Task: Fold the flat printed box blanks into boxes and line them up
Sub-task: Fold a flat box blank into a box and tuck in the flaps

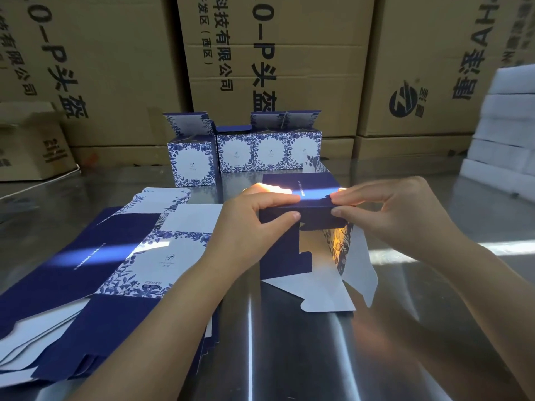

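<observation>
A half-folded box [307,195], dark blue with white and floral flaps, lies on its side at the middle of the steel table [289,342]. My left hand [254,224] grips its near left corner, thumb underneath and fingers on top. My right hand [388,212] pinches its near right corner. White flaps hang open toward me below the box. A stack of flat blanks [95,273] lies to the left. Several folded boxes [246,149] with blue floral print stand in a row at the back, lids up.
Large brown cartons [275,59] with black print wall off the back of the table. A smaller carton [31,143] sits at the far left. White foam blocks [503,131] are stacked at the right edge.
</observation>
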Motion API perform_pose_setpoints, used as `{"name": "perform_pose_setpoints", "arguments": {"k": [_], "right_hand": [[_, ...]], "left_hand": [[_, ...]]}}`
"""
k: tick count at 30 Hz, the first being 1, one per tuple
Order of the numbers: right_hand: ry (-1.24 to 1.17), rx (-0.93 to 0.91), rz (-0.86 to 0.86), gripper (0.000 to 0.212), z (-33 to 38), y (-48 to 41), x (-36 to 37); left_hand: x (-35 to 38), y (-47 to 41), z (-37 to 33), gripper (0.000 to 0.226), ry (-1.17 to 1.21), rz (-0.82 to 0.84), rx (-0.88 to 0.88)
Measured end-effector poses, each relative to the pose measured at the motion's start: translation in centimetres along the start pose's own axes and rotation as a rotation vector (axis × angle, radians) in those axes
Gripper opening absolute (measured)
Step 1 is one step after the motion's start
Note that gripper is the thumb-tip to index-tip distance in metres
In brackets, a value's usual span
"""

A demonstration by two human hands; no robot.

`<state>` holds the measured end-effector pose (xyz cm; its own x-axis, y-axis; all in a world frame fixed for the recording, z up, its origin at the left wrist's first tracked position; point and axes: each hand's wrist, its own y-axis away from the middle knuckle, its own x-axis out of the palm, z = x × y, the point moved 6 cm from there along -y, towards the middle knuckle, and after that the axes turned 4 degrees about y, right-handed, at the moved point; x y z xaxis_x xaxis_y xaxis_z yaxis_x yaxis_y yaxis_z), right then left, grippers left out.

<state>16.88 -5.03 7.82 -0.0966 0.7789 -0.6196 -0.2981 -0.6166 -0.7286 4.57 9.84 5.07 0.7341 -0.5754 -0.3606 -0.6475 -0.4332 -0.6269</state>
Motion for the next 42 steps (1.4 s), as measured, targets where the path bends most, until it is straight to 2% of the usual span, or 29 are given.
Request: {"name": "perform_pose_setpoints", "arguments": {"k": [7, 33, 42], "right_hand": [[0.062, -0.077, 0.010, 0.019, 1.5, 0.3, 0.8], [0.049, -0.068, -0.050, 0.014, 1.5, 0.4, 0.6], [0.043, -0.051, 0.001, 0.019, 1.3, 0.2, 0.9]], "left_hand": [[0.6, 0.2, -0.6, 0.022, 0.015, 0.025, 0.040], [0.7, 0.2, -0.8, 0.024, 0.013, 0.030, 0.039], [0.7, 0.2, -0.8, 0.021, 0.013, 0.031, 0.039]]}}
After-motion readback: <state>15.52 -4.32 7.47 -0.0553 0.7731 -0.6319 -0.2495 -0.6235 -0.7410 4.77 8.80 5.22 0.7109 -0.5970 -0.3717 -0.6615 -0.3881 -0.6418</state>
